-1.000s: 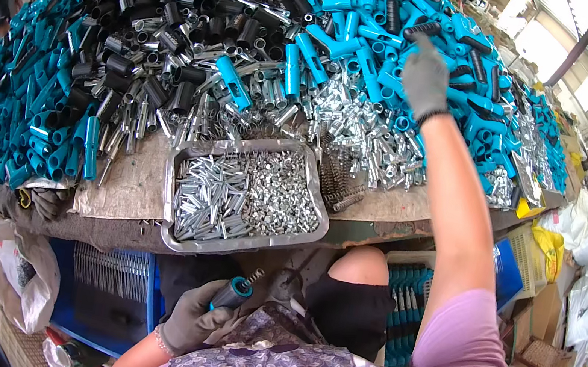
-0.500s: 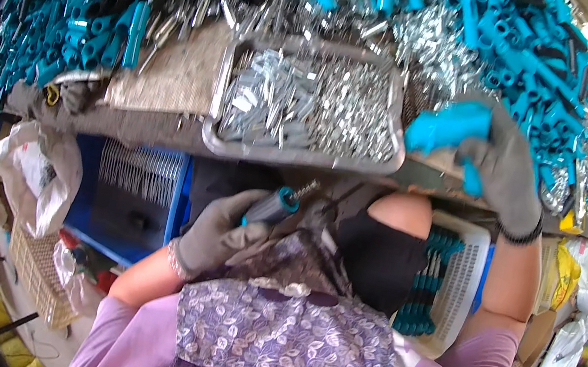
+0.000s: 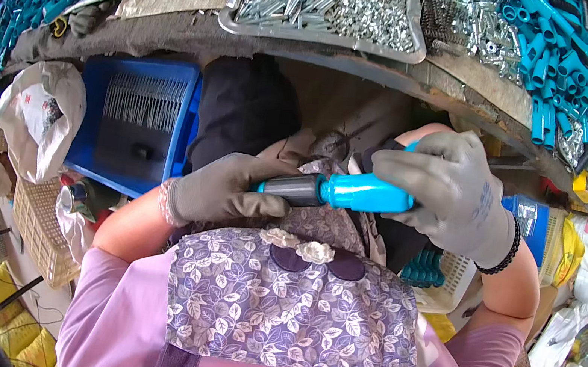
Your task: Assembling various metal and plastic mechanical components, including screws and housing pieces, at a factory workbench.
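Observation:
My left hand [image 3: 221,188], in a grey work glove, is wrapped round a dark grey cylindrical grip [image 3: 297,189] with teal trim. From the other side my right hand [image 3: 453,188], gloved alike, grasps a glossy teal plastic sleeve [image 3: 365,192]. Both parts lie in one line over my lap, the sleeve's narrow end meeting the grip. How far one sits inside the other is hidden. A further bit of teal [image 3: 412,146] shows by my right fingers; its shape is mostly covered.
On the bench beyond, a grey tray [image 3: 316,38] holds metal pins and small silver pieces. Teal tubes [image 3: 550,70] and springs [image 3: 442,31] lie to its right. A blue bin [image 3: 180,129] with metal rods and a white sack [image 3: 43,108] stand left; a pale basket [image 3: 450,283] with teal-handled pieces stands right.
My right hand has come from above the bench down to my lap, bringing the teal sleeve to the grip in my left hand. The grip has turned level. The view has tilted lower.

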`<action>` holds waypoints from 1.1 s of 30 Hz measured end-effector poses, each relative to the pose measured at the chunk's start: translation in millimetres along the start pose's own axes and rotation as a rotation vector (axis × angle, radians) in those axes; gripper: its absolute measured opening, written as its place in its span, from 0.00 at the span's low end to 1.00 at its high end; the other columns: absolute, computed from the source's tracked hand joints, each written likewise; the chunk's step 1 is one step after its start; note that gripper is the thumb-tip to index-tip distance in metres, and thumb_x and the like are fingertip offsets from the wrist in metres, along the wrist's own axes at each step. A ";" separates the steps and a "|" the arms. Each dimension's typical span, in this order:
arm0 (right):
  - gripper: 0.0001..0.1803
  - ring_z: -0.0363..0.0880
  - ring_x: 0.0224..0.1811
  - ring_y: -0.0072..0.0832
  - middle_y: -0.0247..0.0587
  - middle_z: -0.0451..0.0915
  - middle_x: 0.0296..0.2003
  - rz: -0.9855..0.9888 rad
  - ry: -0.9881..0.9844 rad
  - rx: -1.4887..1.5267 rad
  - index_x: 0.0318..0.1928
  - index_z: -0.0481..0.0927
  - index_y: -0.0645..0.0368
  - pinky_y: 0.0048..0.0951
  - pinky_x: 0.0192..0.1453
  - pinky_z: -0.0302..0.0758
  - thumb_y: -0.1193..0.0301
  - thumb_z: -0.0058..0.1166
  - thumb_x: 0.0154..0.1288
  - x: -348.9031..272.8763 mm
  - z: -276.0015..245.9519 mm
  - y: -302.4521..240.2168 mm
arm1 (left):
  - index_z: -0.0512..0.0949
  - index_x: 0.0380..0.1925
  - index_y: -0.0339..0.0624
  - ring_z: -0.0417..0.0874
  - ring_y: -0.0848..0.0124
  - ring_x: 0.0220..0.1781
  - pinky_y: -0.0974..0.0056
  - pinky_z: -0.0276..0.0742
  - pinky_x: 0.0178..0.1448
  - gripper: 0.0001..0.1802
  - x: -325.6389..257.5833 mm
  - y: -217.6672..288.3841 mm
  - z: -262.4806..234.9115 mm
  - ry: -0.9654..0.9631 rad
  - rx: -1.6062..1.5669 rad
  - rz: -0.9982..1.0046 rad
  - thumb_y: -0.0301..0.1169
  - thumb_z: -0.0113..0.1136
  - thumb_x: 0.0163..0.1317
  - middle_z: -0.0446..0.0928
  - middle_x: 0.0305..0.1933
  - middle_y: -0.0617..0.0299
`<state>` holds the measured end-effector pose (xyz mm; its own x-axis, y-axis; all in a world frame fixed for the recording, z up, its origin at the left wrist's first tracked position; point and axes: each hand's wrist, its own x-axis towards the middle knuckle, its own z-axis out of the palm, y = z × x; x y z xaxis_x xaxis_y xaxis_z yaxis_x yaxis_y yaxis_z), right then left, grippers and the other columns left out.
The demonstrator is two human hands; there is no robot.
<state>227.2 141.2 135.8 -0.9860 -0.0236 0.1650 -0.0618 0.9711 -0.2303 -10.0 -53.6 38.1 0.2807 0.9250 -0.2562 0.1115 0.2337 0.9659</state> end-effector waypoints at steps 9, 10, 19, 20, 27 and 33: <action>0.24 0.83 0.48 0.34 0.44 0.83 0.46 0.700 -0.250 0.777 0.59 0.77 0.62 0.34 0.53 0.77 0.57 0.58 0.72 -27.1 14.6 -17.3 | 0.76 0.59 0.45 0.84 0.45 0.41 0.51 0.78 0.44 0.33 6.4 3.5 21.8 0.353 0.672 0.294 0.37 0.72 0.51 0.82 0.42 0.45; 0.24 0.83 0.48 0.34 0.44 0.83 0.46 0.704 -0.245 0.772 0.59 0.77 0.62 0.34 0.53 0.77 0.57 0.58 0.72 -30.3 21.6 -19.3 | 0.76 0.59 0.45 0.84 0.45 0.41 0.51 0.78 0.44 0.33 7.3 3.7 22.0 0.350 0.674 0.301 0.37 0.72 0.51 0.82 0.42 0.45; 0.35 0.67 0.73 0.48 0.60 0.65 0.71 0.263 0.239 0.586 0.69 0.69 0.61 0.35 0.72 0.66 0.74 0.63 0.60 -54.6 53.8 -24.2 | 0.76 0.55 0.40 0.84 0.47 0.46 0.53 0.80 0.47 0.30 5.9 -10.6 21.3 0.439 0.553 0.261 0.44 0.71 0.56 0.82 0.48 0.48; 0.36 0.68 0.72 0.48 0.60 0.65 0.71 0.289 0.261 0.607 0.68 0.70 0.61 0.36 0.71 0.67 0.74 0.65 0.58 -58.2 59.2 -23.4 | 0.76 0.54 0.40 0.84 0.47 0.46 0.53 0.79 0.47 0.29 5.6 -5.9 20.2 0.385 0.538 0.249 0.43 0.71 0.56 0.82 0.48 0.47; 0.33 0.81 0.58 0.49 0.57 0.77 0.60 0.313 0.144 0.469 0.66 0.71 0.60 0.38 0.60 0.78 0.70 0.65 0.60 -55.9 42.2 -21.8 | 0.74 0.59 0.41 0.84 0.46 0.46 0.55 0.79 0.49 0.33 5.4 -1.1 15.9 0.129 0.328 0.075 0.37 0.72 0.53 0.82 0.47 0.45; 0.50 0.80 0.22 0.43 0.47 0.79 0.24 0.556 0.269 0.072 0.71 0.58 0.72 0.39 0.26 0.73 0.48 0.63 0.62 -58.9 56.3 -36.8 | 0.74 0.57 0.44 0.83 0.43 0.46 0.51 0.78 0.45 0.32 8.0 4.4 25.0 0.276 0.600 0.176 0.34 0.74 0.50 0.82 0.45 0.45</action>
<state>278.9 93.5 80.5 -0.8007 0.5509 0.2352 0.4304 0.8022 -0.4138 16.7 -52.6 39.3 0.0980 0.9952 -0.0016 0.6179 -0.0596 0.7840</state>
